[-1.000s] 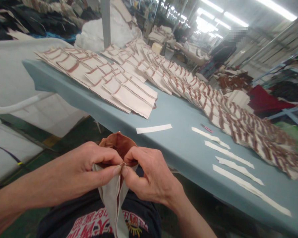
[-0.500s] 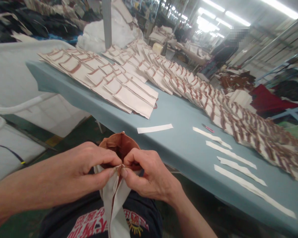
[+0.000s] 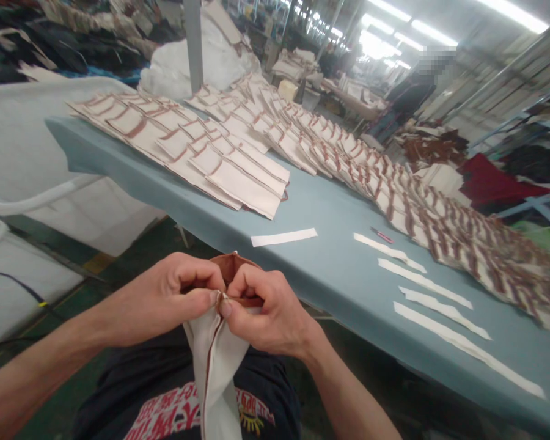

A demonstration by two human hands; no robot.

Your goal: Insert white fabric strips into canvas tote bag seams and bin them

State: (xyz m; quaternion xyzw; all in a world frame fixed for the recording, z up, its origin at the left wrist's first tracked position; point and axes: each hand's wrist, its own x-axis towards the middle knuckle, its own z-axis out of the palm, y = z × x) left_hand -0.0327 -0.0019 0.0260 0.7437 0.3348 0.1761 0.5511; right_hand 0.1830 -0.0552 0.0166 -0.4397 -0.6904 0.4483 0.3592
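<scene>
A cream fabric piece with a brown lining (image 3: 220, 360) hangs in front of my torso, its brown seam running down the middle. My left hand (image 3: 178, 299) pinches its top edge between thumb and fingers. Close beside it, my right hand (image 3: 261, 308) grips the same edge just right of the seam. The thumbs nearly meet there. Behind my fingers the brown inside stands up as an open rim; the rest of the inside is hidden by my hands.
A blue-covered table (image 3: 325, 269) slopes across ahead, bearing cream panels with brown edging (image 3: 178, 146) and a long overlapping row of similar pieces (image 3: 357, 165). Several white strips (image 3: 431, 284) and a small red-handled tool (image 3: 382, 235) lie nearer. White bins stand left; a person (image 3: 403, 91) is far back.
My left hand has shifted slightly right and its fingers have curled in more. The brown opening has narrowed behind my hands. Both hands still pinch the fabric edge.
</scene>
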